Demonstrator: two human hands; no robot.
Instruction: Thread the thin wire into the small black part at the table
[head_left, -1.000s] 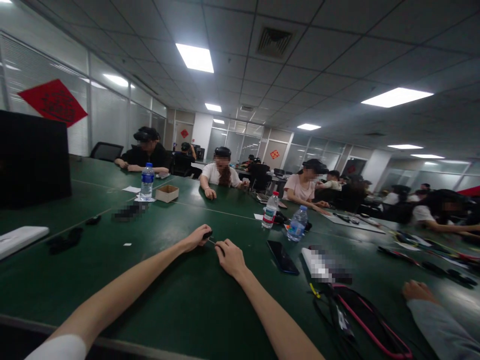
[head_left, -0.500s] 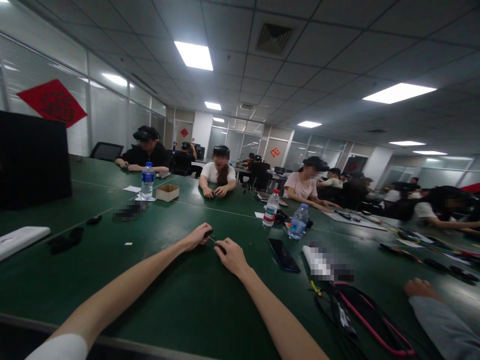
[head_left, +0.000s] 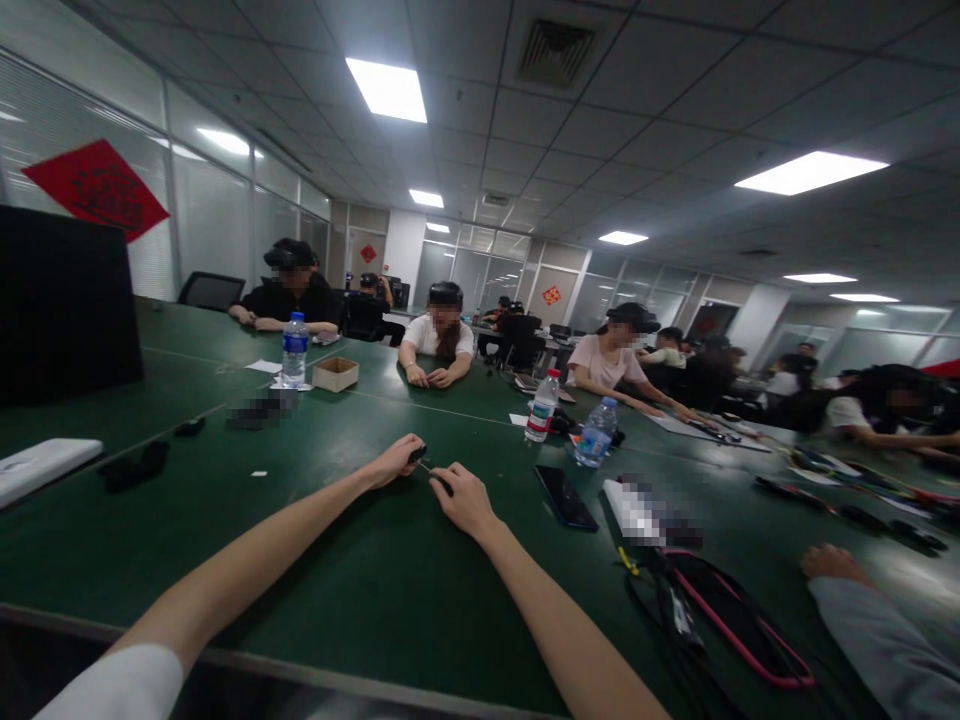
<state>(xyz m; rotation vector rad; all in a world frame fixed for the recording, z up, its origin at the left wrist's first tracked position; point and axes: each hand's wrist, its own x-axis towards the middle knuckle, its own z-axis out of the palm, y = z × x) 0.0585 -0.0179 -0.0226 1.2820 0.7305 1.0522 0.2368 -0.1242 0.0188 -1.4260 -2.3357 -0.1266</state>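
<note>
My left hand (head_left: pixel 396 462) is closed in a pinch round a small black object (head_left: pixel 417 454), too small to identify. Close beside it, my right hand (head_left: pixel 463 500) grips a small screwdriver (head_left: pixel 444 482) with a dark handle. The tool's thin metal shaft points left, up to the black object; whether the tip touches it I cannot make out. Both forearms reach forward over the green table (head_left: pixel 360 610), and my fingers partly cover both things.
Right of my hands lie a black phone (head_left: pixel 566 497), a pink-edged black case (head_left: pixel 739 615) and cables. Beyond stand water bottles (head_left: pixel 541 405) (head_left: pixel 596 432) and a small open box (head_left: pixel 335 374). A neighbour's grey sleeve (head_left: pixel 874 630) rests at right. Several people sit around.
The view has tipped and shifted slightly. My hands keep the same grips, with the screwdriver still against or near the black object. The person in pink at right has reached a little farther across the table.
</note>
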